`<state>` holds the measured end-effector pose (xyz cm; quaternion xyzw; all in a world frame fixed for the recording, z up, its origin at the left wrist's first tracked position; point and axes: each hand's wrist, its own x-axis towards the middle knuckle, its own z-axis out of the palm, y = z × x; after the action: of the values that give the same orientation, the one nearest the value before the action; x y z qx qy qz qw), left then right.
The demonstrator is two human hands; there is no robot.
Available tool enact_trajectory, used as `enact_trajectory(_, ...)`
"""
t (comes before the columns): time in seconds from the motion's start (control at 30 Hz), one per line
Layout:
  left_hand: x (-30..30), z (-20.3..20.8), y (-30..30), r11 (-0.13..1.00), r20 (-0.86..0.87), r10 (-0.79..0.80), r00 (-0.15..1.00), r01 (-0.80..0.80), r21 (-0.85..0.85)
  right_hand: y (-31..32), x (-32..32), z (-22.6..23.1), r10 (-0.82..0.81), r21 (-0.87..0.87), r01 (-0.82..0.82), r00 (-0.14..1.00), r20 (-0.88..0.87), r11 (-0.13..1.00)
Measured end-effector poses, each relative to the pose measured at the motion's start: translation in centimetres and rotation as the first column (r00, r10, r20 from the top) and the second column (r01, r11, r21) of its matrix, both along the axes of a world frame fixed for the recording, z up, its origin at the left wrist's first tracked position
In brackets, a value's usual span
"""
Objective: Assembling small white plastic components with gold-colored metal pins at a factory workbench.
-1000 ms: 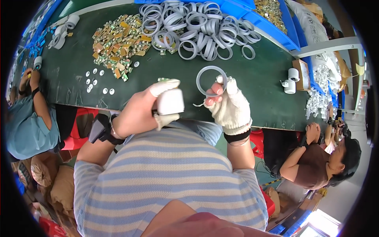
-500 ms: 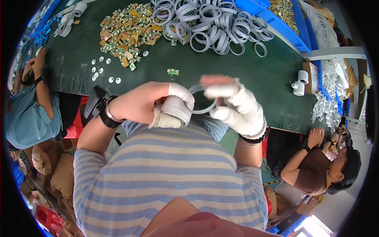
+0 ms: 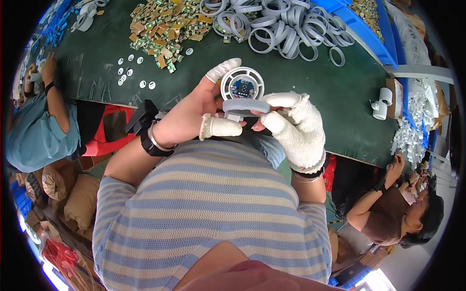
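A round white housing (image 3: 261, 80) with a blue circuit board (image 3: 243, 88) inside is held by my left hand (image 3: 187, 114). White finger covers sit on that hand's thumb and a fingertip. My right hand (image 3: 302, 133), in a white knit glove with some bare fingertips, pinches a grey ring (image 3: 242, 106) by its right side. The ring appears nearly edge-on, just in front of the housing's lower rim. Whether the two touch is unclear. Left fingers behind the housing are partly hidden.
Beyond my hands lie a heap of small green-and-orange circuit boards (image 3: 167, 29), a pile of grey rings (image 3: 291, 31) and several white discs (image 3: 130, 72). Two white housings (image 3: 381, 104) stand at right by a cardboard box (image 3: 395, 97). Co-workers sit at left (image 3: 41, 126) and right (image 3: 383, 218).
The housing has been raised and turned, so its circuit board now shows. The ring has gone from face-on to nearly edge-on beside it. The view has shifted slightly.
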<state>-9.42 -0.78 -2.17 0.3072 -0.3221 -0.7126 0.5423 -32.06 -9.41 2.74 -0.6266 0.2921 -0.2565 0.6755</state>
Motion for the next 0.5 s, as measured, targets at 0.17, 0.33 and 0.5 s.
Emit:
enact_trajectory(0.17,-0.4,-0.3,0.0,0.992,0.135,0.088,0.987,-0.074,-0.102,0.5,0.1,0.5,-0.019,-0.068,0.020,1.000,0.004,0.998)
enact_trajectory(0.33,-0.5,-0.5,0.2,0.992,0.164,0.092,0.982,-0.077,-0.096,0.4,0.0,0.9,-0.005,-0.001,0.005,1.000,-0.024,1.000)
enact_trajectory(0.5,-0.6,-0.7,0.3,0.987,0.190,0.113,0.975,-0.088,-0.138,0.4,0.3,0.8,-0.018,-0.015,0.017,1.000,-0.011,1.000)
